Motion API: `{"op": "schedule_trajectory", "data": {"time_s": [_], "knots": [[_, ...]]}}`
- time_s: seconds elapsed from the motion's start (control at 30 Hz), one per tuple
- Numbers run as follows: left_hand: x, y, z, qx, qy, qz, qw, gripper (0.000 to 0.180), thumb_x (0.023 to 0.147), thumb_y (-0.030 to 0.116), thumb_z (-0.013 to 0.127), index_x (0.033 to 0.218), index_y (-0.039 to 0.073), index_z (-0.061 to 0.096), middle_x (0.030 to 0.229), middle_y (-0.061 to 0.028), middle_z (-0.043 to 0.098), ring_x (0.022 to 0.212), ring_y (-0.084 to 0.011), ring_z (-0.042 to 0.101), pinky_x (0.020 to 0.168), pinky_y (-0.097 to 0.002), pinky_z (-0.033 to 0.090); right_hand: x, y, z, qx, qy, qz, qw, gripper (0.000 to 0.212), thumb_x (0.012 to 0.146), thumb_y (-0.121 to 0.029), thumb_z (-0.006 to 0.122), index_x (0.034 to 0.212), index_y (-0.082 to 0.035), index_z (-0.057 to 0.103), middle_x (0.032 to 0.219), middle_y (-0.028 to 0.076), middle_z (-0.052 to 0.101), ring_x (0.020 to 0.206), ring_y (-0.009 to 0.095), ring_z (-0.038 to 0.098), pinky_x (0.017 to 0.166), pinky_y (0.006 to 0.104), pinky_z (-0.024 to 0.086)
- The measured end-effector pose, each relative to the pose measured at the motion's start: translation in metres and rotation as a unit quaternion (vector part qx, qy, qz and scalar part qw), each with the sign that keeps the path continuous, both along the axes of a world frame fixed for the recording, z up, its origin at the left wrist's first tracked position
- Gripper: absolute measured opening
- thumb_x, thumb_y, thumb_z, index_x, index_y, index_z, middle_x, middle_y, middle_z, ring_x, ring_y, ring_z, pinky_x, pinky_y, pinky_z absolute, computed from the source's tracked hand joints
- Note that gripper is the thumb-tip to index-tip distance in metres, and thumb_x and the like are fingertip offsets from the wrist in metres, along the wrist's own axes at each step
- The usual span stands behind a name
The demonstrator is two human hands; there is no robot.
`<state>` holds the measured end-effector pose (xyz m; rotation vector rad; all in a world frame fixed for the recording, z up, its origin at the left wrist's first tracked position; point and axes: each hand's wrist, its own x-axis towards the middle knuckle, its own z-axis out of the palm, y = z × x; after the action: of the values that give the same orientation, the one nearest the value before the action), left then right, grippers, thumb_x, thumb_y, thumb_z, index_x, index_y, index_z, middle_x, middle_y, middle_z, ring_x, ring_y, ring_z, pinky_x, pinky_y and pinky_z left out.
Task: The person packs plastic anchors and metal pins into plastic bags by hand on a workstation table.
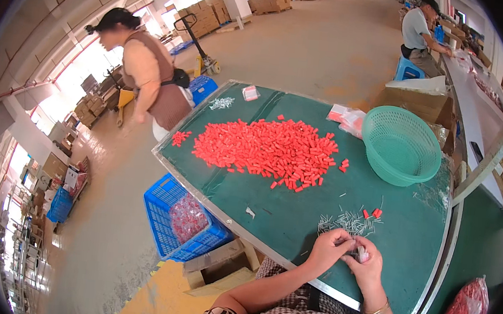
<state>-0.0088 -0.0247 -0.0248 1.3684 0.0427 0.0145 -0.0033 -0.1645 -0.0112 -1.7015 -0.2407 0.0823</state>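
Observation:
Close together at the table's near edge, my two hands work on a small clear plastic bag (364, 254) with something whitish and pink about it. My right hand (369, 271) is closed round the bag. The fingers of my left hand (329, 250) are pinched at the bag's side, their tips partly hidden. Just beyond my hands lies a loose pile of thin silver screws or nails (350, 221). A few red plastic plugs (376, 213) rest at its right side. A large heap of the same red plugs (264, 149) covers the middle of the green table (230, 200).
A green plastic basket (400, 147) stands at the table's right, beside flat plastic bags (350, 119). Small silver pieces (221, 103) lie at the far left. Left of the table is a blue crate (164, 233) of filled bags. One person (157, 77) walks by; another (420, 37) sits far right.

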Motion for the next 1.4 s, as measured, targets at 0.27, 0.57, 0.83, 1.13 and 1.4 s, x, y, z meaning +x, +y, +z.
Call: {"op": "schedule_trajectory", "data": {"time_s": [0.27, 0.57, 0.83, 1.13, 1.4], "knots": [[-0.003, 0.000, 0.004, 0.058, 0.015, 0.007, 0.998, 0.008, 0.089, 0.008, 0.060, 0.092, 0.001, 0.058, 0.080, -0.0002, 0.061, 0.068, -0.0041, 0.053, 0.058, -0.0180, 0.043, 0.004, -0.007, -0.001, 0.139, 0.193, -0.025, 0.971, 0.011, 0.087, -0.002, 0.059, 0.096, 0.002, 0.063, 0.071, 0.002, 0.059, 0.046, 0.006, 0.048, 0.040, 0.0203, 0.039], [-0.006, -0.014, -0.005, 0.003, 0.050, 0.048, 0.998, 0.008, 0.088, 0.009, 0.060, 0.092, 0.002, 0.061, 0.076, 0.0005, 0.060, 0.069, -0.0048, 0.054, 0.060, -0.0195, 0.045, 0.001, -0.006, -0.007, 0.124, 0.171, -0.047, 0.976, 0.010, 0.088, -0.006, 0.060, 0.079, -0.002, 0.056, 0.063, 0.001, 0.054, 0.044, 0.006, 0.046, 0.038, 0.0214, 0.035], [-0.006, -0.014, 0.002, -0.048, 0.020, 0.020, 0.998, 0.009, 0.089, 0.007, 0.059, 0.095, 0.000, 0.059, 0.078, -0.0017, 0.061, 0.063, -0.0060, 0.053, 0.058, -0.0196, 0.044, 0.003, -0.001, -0.006, 0.164, 0.115, -0.031, 0.979, 0.019, 0.091, -0.014, 0.059, 0.076, -0.006, 0.049, 0.057, -0.001, 0.048, 0.041, 0.006, 0.042, 0.037, 0.0208, 0.031], [0.003, 0.014, 0.007, 0.048, 0.053, -0.047, 0.996, 0.010, 0.087, 0.007, 0.062, 0.095, 0.001, 0.060, 0.080, -0.0016, 0.063, 0.063, -0.0061, 0.054, 0.056, -0.0204, 0.044, 0.009, -0.020, -0.001, 0.220, 0.255, 0.056, 0.940, 0.015, 0.090, -0.018, 0.060, 0.091, -0.002, 0.062, 0.060, -0.003, 0.049, 0.045, 0.005, 0.039, 0.039, 0.0212, 0.032], [0.011, 0.024, 0.020, 0.140, 0.070, -0.126, 0.980, 0.011, 0.083, 0.007, 0.066, 0.092, 0.002, 0.061, 0.077, -0.0010, 0.062, 0.063, -0.0064, 0.054, 0.057, -0.0214, 0.044, 0.012, -0.018, 0.004, 0.107, 0.247, 0.060, 0.961, 0.007, 0.084, -0.009, 0.066, 0.084, -0.003, 0.063, 0.059, -0.003, 0.051, 0.046, 0.004, 0.041, 0.040, 0.0211, 0.031]]}}
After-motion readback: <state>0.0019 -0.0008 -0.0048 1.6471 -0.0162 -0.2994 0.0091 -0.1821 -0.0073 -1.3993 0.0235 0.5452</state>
